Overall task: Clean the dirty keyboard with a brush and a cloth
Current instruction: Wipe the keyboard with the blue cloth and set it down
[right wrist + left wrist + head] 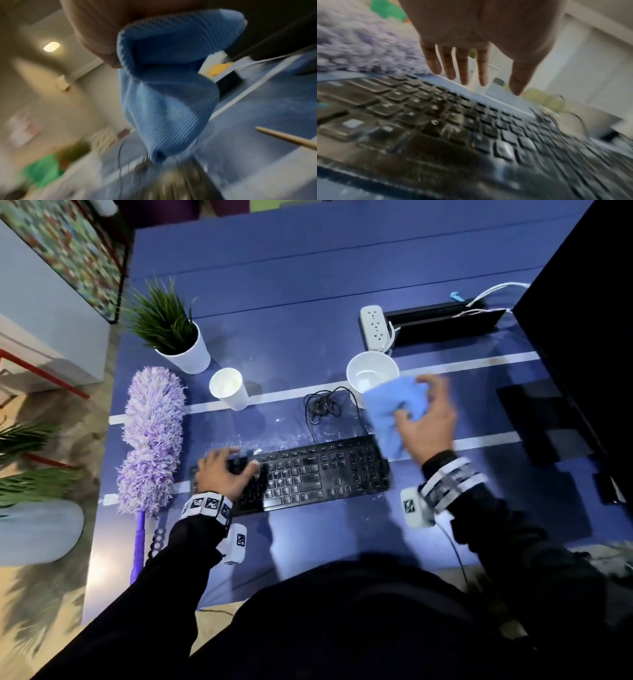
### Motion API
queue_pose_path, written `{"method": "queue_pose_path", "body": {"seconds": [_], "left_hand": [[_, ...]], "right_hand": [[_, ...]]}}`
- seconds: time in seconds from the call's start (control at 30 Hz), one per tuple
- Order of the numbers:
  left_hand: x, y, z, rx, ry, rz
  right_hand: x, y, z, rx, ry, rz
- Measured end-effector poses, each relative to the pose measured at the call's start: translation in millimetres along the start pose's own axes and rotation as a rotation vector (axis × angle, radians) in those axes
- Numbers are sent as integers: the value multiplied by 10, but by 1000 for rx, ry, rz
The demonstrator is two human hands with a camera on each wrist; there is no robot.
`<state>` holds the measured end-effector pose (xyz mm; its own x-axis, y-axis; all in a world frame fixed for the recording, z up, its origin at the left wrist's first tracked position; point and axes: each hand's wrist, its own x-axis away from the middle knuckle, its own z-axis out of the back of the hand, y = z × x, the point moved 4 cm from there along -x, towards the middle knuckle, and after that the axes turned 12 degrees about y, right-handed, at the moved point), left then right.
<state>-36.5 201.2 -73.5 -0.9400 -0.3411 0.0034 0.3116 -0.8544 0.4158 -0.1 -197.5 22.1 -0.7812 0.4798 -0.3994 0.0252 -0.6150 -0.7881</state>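
A black keyboard, dusty and flecked, lies on the blue table. My left hand hovers over its left end; in the left wrist view the fingers are straight and hold nothing. My right hand is raised above the keyboard's right end and grips a blue ribbed cloth, which hangs down from the thumb and palm. A fluffy purple duster brush lies on the table left of the keyboard, untouched.
Two white cups stand behind the keyboard, its coiled cable between them. A potted plant is at the back left, a power strip at the back, a dark monitor on the right. The table shows wet streaks.
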Motion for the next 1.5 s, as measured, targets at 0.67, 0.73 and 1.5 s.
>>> {"method": "queue_pose_path", "body": {"seconds": [0.67, 0.73, 1.5], "left_hand": [[318, 375, -469, -244, -478, -253], [320, 371, -474, -244, -488, -247], [308, 379, -474, -235, -491, -233]], "right_hand": [[1678, -37, -1126, 540, -1086, 537], [1533, 108, -985, 461, -1037, 562], [727, 467, -885, 563, -714, 205]]}}
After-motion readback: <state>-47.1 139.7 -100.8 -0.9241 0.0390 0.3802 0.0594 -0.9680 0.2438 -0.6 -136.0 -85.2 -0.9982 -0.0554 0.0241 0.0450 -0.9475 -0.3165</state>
